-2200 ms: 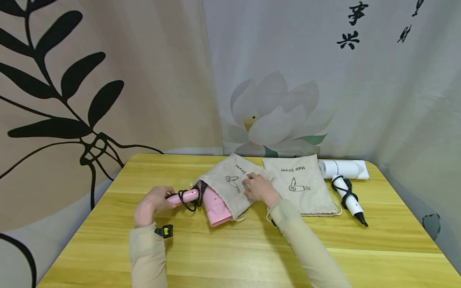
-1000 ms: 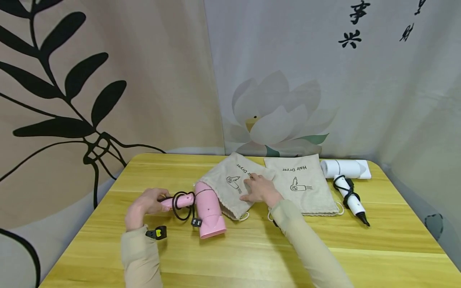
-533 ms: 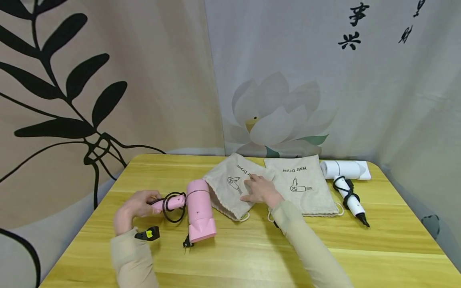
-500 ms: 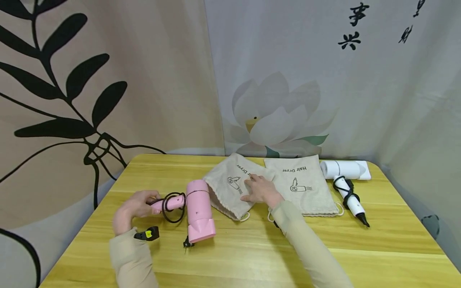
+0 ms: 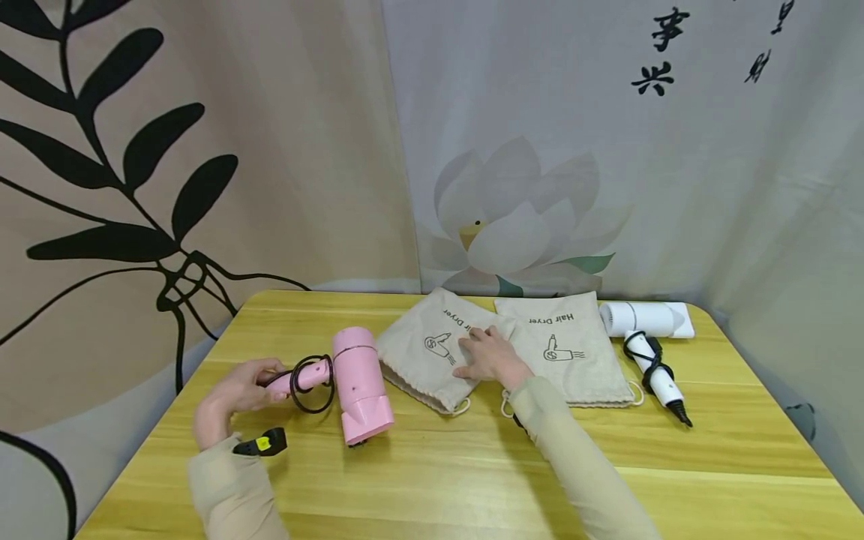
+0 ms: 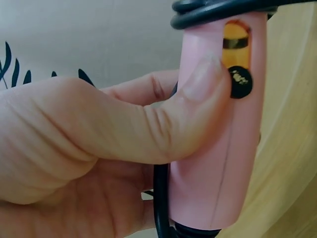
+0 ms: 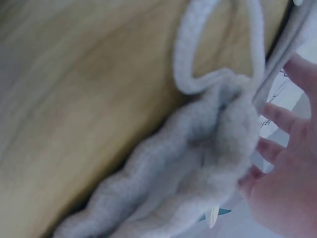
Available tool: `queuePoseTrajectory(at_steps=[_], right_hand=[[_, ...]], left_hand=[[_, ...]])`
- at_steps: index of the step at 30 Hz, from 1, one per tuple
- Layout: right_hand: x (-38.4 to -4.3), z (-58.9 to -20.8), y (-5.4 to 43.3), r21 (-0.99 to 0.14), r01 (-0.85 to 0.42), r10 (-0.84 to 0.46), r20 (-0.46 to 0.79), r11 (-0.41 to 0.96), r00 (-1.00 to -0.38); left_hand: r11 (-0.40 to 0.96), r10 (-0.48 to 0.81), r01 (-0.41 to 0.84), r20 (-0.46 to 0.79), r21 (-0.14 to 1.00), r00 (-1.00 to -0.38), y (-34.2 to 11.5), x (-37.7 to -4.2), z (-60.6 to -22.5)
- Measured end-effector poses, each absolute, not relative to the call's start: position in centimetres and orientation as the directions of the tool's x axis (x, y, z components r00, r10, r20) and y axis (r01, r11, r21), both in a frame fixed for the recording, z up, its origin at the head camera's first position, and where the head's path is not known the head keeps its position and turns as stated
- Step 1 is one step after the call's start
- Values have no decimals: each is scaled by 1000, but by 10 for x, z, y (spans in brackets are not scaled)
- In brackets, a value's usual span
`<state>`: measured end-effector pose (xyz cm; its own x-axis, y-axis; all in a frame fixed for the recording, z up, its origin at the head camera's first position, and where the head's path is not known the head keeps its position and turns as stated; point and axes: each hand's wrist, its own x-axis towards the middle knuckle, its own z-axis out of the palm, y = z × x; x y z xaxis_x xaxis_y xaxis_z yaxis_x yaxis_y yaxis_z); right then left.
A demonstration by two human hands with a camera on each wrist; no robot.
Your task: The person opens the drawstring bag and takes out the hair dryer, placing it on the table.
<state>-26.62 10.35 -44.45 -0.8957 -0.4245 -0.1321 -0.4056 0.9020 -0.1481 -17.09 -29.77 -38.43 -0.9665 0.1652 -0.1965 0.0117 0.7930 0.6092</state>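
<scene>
A pink hair dryer (image 5: 361,382), its black cord looped round the handle, is at the left of the table in the head view. My left hand (image 5: 239,390) grips it by the handle (image 6: 213,148); the left wrist view shows the thumb lying beside the orange switch. To the right, a beige drawstring bag (image 5: 432,360) printed "Hair Dryer" lies slanted, its mouth towards the lower left. My right hand (image 5: 489,356) rests on this bag with fingers spread. In the right wrist view, the gathered mouth of the bag (image 7: 198,163) is slightly parted, with a white cord loop above it.
A second beige "Hair Dryer" bag (image 5: 570,360) lies just right of the first, under or against its corner. A white hair dryer (image 5: 644,319) with a black cord round its handle sits at the back right. The wooden table (image 5: 472,480) ends at a printed curtain (image 5: 324,150).
The pink hair dryer came out of the slanted bag and moved left with my left hand, away from the bag. My right hand stayed on the bag, which flattened where the dryer was.
</scene>
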Motion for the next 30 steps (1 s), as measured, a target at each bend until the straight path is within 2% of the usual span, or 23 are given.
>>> queuePoseTrajectory(at_steps=[6,15,24,30], right_hand=[[-267,-445,105,-148,-424,-443,-141,894,-885],[-266,-443,109,-194,-425,-454,-147,884,-879],[-267,-446,109,-189,-475,-504,-159,859,-849],[-264,-443,110,-194,-488,-520,-192,851,-832]], left_hand=[[826,90,-37,-196,563,-976,-303,-174,-386],[870,65,-19,-153,492,-986,-301,-181,-391],[886,-65,-122,-140,448,-988,-292,-190,-397],[861,-174,-204,-106,466,-979,-278,-195,-402]])
